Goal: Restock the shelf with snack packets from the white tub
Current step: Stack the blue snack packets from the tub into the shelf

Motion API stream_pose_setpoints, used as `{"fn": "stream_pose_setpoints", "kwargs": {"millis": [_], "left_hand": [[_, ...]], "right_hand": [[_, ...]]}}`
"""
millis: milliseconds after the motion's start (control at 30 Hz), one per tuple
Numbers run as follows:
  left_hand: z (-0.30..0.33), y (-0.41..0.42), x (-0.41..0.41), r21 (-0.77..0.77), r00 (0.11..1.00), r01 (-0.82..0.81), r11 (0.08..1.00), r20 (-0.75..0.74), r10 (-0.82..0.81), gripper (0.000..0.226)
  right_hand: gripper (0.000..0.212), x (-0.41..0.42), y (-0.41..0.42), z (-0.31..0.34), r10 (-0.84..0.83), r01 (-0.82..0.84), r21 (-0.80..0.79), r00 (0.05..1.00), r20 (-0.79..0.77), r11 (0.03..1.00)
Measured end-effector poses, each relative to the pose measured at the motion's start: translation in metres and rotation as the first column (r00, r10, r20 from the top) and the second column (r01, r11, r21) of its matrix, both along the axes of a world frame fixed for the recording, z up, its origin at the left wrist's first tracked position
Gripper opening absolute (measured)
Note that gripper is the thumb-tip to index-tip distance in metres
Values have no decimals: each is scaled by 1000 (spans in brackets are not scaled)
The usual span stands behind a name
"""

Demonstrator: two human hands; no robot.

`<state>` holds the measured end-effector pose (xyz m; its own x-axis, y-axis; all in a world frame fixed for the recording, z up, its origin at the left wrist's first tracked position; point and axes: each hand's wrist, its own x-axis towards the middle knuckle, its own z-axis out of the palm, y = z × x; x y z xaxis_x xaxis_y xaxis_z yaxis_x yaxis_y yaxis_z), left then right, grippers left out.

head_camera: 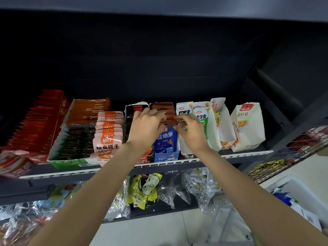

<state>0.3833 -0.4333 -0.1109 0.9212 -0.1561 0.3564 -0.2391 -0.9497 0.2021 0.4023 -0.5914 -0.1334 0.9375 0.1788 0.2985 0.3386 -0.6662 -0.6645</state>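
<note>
Both hands (147, 125) (190, 130) — brown packets (164, 108), blue box (166, 144)

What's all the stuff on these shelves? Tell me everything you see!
red packets: a long row, red, top shelf far left
green box: one, holds orange and dark packets, right of the red row
pink packets: a stack, pink and orange, beside the green box
brown packets: a row, brown, in the blue box under the hands
blue box: one, blue, shelf front centre
white boxes: several, white, top shelf right
yellow bag: one, yellow, lower shelf
clear bags: many, see-through, lower shelf
white tub: one, floor at right
left hand: fingers curled on brown packets
right hand: fingers pinching a brown packet
</note>
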Motion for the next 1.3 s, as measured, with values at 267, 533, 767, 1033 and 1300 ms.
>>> {"fn": "stream_pose_setpoints", "kwargs": {"millis": [267,533,767,1033,1300], "left_hand": [[-23,-73,-19,-181,966,242,953,137,-220,15],[-72,-232,-49,-287,878,422,860,-108,-467,24],[-130,-355,-79,-153,676,555,817,-490,-551,32],[-174,-391,-97,195,669,497,846,-707,-230,37],[-175,-393,-99,164,750,277,947,-653,-107,28]], "right_hand": [[19,-47,-86,-4,-79,82,54,995,-64,995],[21,-129,-242,-58,-393,383,-99,857,-334,919],[53,-179,-361,-125,-557,433,-350,644,-525,831],[62,-188,-410,-167,-302,-4,-398,644,-703,917],[48,-198,-427,-172,-321,79,-366,669,-670,927]]}}
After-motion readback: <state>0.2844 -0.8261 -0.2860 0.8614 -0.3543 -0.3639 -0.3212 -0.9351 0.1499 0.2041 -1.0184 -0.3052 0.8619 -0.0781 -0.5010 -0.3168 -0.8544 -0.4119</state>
